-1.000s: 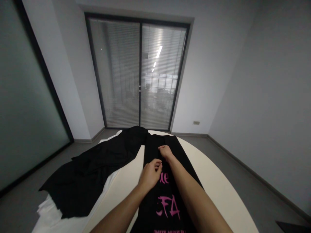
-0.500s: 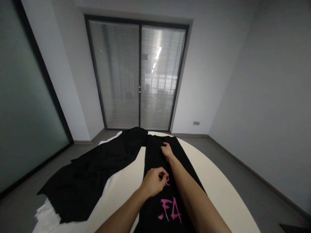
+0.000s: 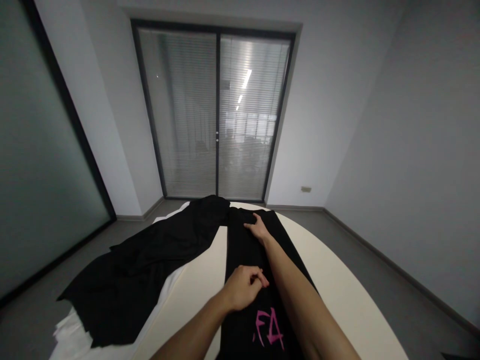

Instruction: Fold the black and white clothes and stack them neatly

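A long black garment (image 3: pixel 243 250) with pink lettering (image 3: pixel 269 327) lies flat and narrow along the table. My right hand (image 3: pixel 258 229) rests on its far part, thumb and fingers spread. Over the middle of the same cloth is my left hand (image 3: pixel 245 287), its fingers curled in toward the thumb; no fabric shows pinched between them. Part of the print is hidden behind the left hand, and my right forearm covers some of the garment's right side.
Black clothing (image 3: pixel 150 270) is heaped along the table's left side, over white cloth (image 3: pixel 71 332). The pale round-edged table (image 3: pixel 348 295) extends on both sides of the garment. Beyond it stand a glass door with blinds (image 3: pixel 217 115) and grey walls.
My left hand has moved slightly right and nearer to me, covering the upper letters. The fingers of my right hand have spread wider on the cloth.
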Demonstrator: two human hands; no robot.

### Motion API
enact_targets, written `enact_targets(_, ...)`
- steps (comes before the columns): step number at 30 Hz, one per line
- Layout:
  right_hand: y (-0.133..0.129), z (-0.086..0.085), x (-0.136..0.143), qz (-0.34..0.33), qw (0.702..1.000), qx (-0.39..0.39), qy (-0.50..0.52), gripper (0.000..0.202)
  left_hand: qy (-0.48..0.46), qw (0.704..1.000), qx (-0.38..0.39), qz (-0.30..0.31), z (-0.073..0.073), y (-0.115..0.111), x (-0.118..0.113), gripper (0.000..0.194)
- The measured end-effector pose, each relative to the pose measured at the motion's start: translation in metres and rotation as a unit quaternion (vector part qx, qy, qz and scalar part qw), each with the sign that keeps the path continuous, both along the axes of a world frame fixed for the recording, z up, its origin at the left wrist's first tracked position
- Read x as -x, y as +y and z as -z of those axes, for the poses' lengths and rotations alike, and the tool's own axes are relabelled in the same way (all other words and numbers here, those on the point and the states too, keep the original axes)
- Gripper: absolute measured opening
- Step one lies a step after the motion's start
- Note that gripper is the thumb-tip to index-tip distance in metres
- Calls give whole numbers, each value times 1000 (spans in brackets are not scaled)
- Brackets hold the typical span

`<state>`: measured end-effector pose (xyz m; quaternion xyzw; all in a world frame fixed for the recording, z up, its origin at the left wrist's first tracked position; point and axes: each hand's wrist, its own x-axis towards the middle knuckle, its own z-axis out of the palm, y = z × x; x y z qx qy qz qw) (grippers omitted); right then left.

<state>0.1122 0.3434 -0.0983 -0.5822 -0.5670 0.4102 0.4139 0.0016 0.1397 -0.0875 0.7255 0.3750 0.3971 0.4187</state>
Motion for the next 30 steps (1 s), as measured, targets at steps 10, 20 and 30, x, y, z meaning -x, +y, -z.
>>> enact_targets(10,22,-2,5,-15,997,18,78,74,-4,995,15,-95,0,1,2,32)
enact_targets(20,47,9,-7,15,997,-9,79,69,78,957,-2,-280,-6,0,14,28)
enact_targets(30,62,18,-5,24,999,-20,15,67,171,942,-51,-285,5,13,21,25)
